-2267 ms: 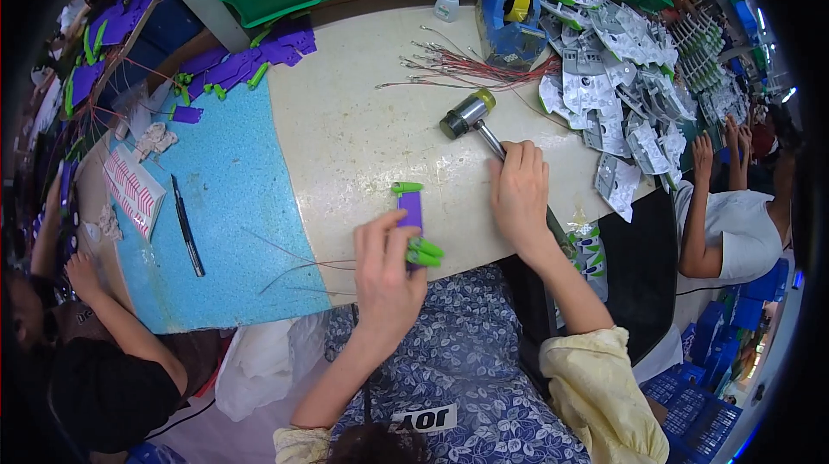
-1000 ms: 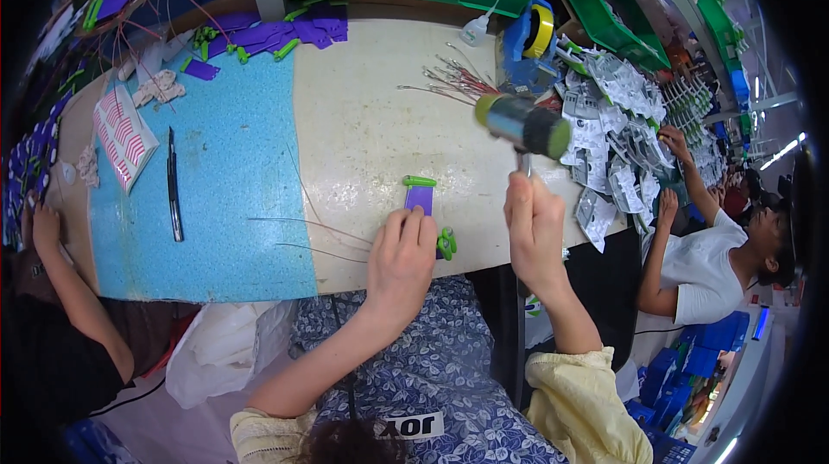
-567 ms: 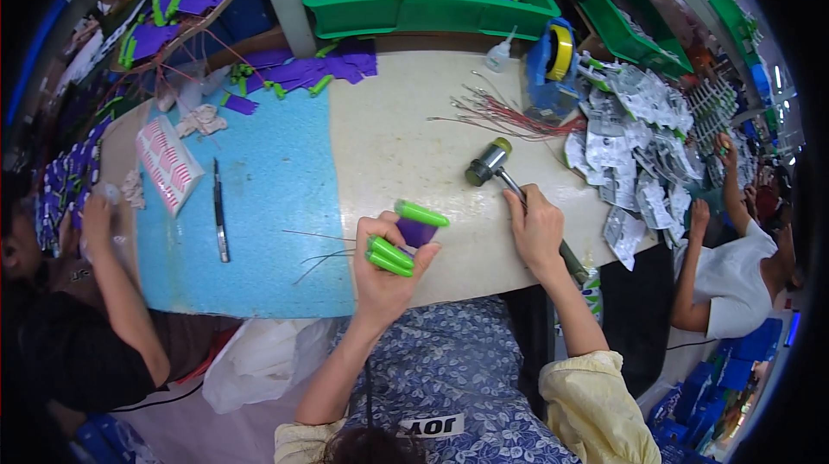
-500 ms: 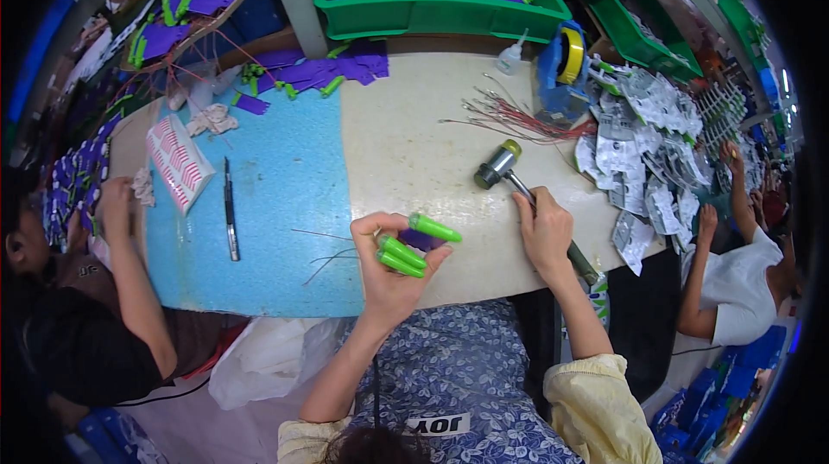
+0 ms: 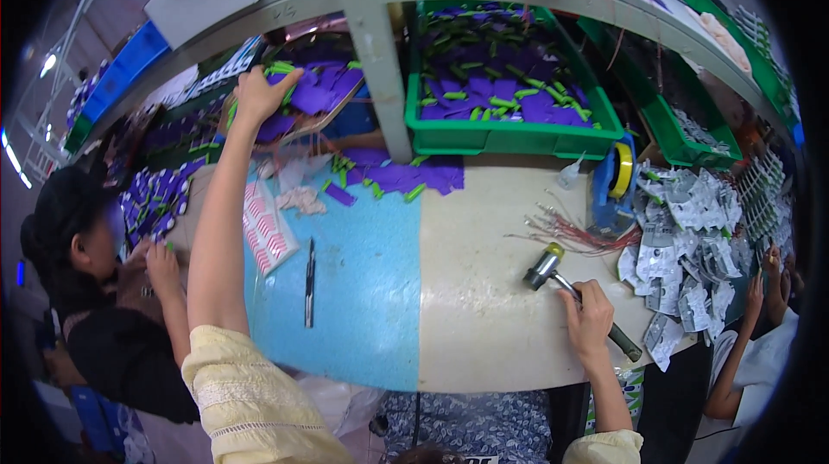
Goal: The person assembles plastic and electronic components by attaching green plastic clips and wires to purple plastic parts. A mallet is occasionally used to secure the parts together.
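My left hand is stretched out to the tray at the upper left, its thumb spread away from the fingers. Bright green tube-like pieces and purple sheets lie right at the fingertips; the fingers partly hide what they touch. On the pale side of the table, my right hand is closed round a small mallet. The mallet has a dark head with a yellowish face, a metal shaft and a dark green grip that sticks out below the hand.
A metal shelf post rises beside a green bin of purple-and-green pieces. A black pen-like tool lies on the blue mat. Red wires, a blue tape dispenser and silvery packets fill the right. Co-workers sit both sides.
My left hand has gone from in front of me, where it held several green pieces, up to the far-left tray. The view has tilted upward. My right hand keeps hold of the mallet.
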Action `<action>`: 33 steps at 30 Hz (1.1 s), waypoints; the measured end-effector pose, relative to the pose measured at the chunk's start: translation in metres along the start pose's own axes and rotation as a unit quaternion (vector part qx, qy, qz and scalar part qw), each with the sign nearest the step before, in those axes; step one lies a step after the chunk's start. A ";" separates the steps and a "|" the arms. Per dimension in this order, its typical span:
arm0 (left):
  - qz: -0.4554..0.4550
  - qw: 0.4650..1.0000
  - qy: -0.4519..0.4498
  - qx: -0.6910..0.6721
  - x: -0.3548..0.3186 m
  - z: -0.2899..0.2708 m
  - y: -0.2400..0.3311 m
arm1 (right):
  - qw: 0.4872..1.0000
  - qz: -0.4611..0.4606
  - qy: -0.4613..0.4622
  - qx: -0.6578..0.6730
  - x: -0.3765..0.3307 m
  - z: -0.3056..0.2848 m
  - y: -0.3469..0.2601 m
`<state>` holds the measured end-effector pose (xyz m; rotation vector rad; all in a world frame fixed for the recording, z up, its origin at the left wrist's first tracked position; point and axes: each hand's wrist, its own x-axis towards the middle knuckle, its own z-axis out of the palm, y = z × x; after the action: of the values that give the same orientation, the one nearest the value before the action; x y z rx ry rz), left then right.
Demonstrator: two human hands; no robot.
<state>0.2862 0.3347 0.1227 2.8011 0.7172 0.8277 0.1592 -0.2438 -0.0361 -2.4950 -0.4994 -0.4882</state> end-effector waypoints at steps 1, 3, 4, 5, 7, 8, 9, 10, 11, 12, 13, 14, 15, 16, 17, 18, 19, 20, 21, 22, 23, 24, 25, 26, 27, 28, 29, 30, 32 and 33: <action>-0.012 0.999 -0.031 0.028 0.001 0.001 -0.001 | 1.000 -0.017 0.007 0.016 0.013 -0.005 -0.010; 0.034 0.994 0.060 0.085 -0.005 0.006 -0.020 | 0.995 -0.084 0.047 0.012 0.060 -0.014 -0.033; 0.028 0.998 0.053 0.030 -0.013 0.002 -0.015 | 0.992 -0.109 0.069 0.008 0.092 -0.014 -0.044; 0.057 0.991 0.121 0.007 -0.029 -0.007 -0.003 | 0.992 -0.112 0.057 -0.020 0.127 -0.011 -0.051; 0.177 0.953 0.204 -0.134 -0.082 -0.025 0.074 | 0.968 -0.176 0.168 -0.061 0.211 0.011 -0.043; 0.190 0.940 0.180 -0.218 -0.109 -0.051 0.113 | 0.963 -0.199 0.178 -0.046 0.254 0.014 -0.033; 0.200 0.918 0.148 -0.308 -0.134 -0.060 0.148 | 0.966 -0.192 0.152 -0.082 0.294 0.017 -0.020; 0.226 0.901 0.115 -0.352 -0.156 -0.063 0.169 | 0.979 -0.152 0.098 -0.089 0.333 0.025 -0.015; 0.272 0.897 0.061 -0.344 -0.172 -0.060 0.176 | 0.980 -0.158 0.096 -0.073 0.368 0.048 -0.009; 0.314 0.892 0.008 -0.326 -0.182 -0.055 0.186 | 0.980 -0.163 0.093 -0.063 0.395 0.068 -0.007; 0.289 0.898 -0.036 -0.330 -0.191 -0.046 0.200 | 0.982 -0.164 0.067 -0.072 0.419 0.081 -0.001; 0.265 0.898 -0.067 -0.343 -0.187 -0.029 0.205 | 0.982 -0.167 0.037 -0.080 0.441 0.096 0.000; 0.257 0.908 -0.053 -0.328 -0.177 -0.004 0.209 | 0.973 -0.215 0.020 -0.084 0.454 0.102 0.013; 0.249 0.915 -0.039 -0.316 -0.161 0.024 0.218 | 0.959 -0.253 0.050 -0.119 0.460 0.107 0.032; 0.224 0.929 -0.058 -0.288 -0.144 0.043 0.228 | 0.942 -0.290 0.079 -0.150 0.466 0.112 0.050; 0.216 0.941 -0.086 -0.246 -0.127 0.065 0.232 | 0.914 -0.306 0.141 -0.227 0.472 0.112 0.060; 0.169 0.954 -0.147 -0.200 -0.113 0.074 0.229 | 0.915 -0.308 0.139 -0.221 0.465 0.112 0.038; 0.121 0.958 -0.209 -0.153 -0.100 0.085 0.226 | 0.958 -0.193 0.072 -0.197 0.452 0.110 0.022; 0.077 0.956 -0.259 -0.109 -0.084 0.100 0.212 | 0.983 -0.083 0.004 -0.165 0.433 0.099 -0.009; 0.069 0.948 -0.298 -0.082 -0.075 0.094 0.211 | 0.979 -0.033 -0.088 -0.180 0.410 0.075 -0.028; 0.074 0.935 -0.341 -0.065 -0.069 0.092 0.222 | 0.962 0.029 -0.176 -0.206 0.387 0.050 -0.029; 0.088 0.924 -0.369 -0.050 -0.059 0.104 0.230 | 0.953 0.049 -0.224 -0.197 0.375 0.045 -0.011; 0.090 0.916 -0.389 -0.038 -0.053 0.103 0.245 | 0.942 0.069 -0.272 -0.185 0.366 0.048 0.011; 0.090 0.908 -0.409 -0.024 -0.049 0.101 0.257 | 0.952 0.023 -0.246 -0.182 0.358 0.060 0.032; 0.087 0.903 -0.421 -0.017 -0.045 0.108 0.263 | 0.957 0.052 -0.234 -0.161 0.350 0.057 0.028; 0.098 0.900 -0.419 -0.066 -0.044 0.116 0.258 | 0.963 0.074 -0.221 -0.134 0.348 0.058 0.017; 0.109 0.896 -0.416 -0.114 -0.044 0.123 0.253 | 0.973 0.073 -0.201 -0.087 0.347 0.063 0.015; 0.108 0.893 -0.419 -0.123 -0.045 0.125 0.254 | 0.975 0.072 -0.207 -0.045 0.345 0.069 0.007; 0.122 0.890 -0.410 -0.156 -0.047 0.133 0.260 | 0.974 0.084 -0.206 0.028 0.335 0.075 -0.013; 0.121 0.880 -0.405 -0.219 -0.043 0.134 0.261 | 0.977 0.083 -0.189 0.053 0.335 0.079 -0.018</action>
<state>0.4332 0.0855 0.0557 2.4715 0.0259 -0.1949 0.4601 -0.1025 0.0561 -2.5037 -0.4389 0.0822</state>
